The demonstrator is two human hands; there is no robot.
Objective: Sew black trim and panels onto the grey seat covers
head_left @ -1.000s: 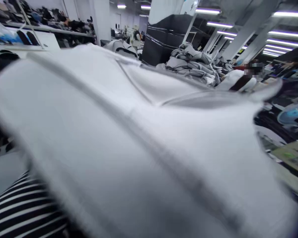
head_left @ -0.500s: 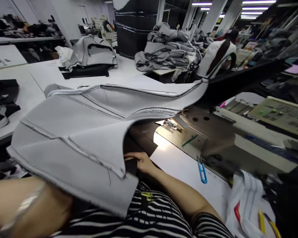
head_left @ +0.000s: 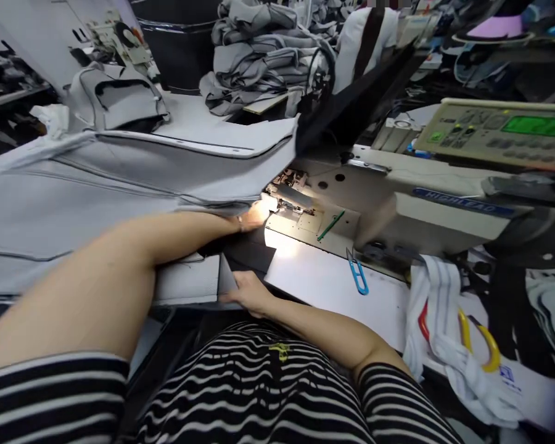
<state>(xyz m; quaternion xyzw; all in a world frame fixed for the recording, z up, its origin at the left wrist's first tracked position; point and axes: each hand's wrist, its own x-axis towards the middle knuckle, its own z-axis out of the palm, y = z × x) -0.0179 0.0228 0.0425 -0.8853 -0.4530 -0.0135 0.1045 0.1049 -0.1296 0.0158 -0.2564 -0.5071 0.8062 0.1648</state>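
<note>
A large grey stitched fabric panel (head_left: 92,185) lies over the table to the left of the sewing machine (head_left: 425,197). My left hand (head_left: 252,217) reaches across it to the lit needle area, fingers pressed on the panel's right edge. My right hand (head_left: 247,291) sits close to my body, fingers closed on the panel's near corner, where a dark piece (head_left: 247,254) lies beside it.
Blue thread snips (head_left: 357,276) lie on the white machine bed. A control panel (head_left: 499,131) with a green screen stands at the right. White cloth and yellow-handled scissors (head_left: 478,338) lie at lower right. Piles of grey fabric (head_left: 254,55) fill the back.
The panel, held up before the camera a second ago, has come down onto the table. My left arm has stretched forward to the needle area. My right hand stays at the near corner.
</note>
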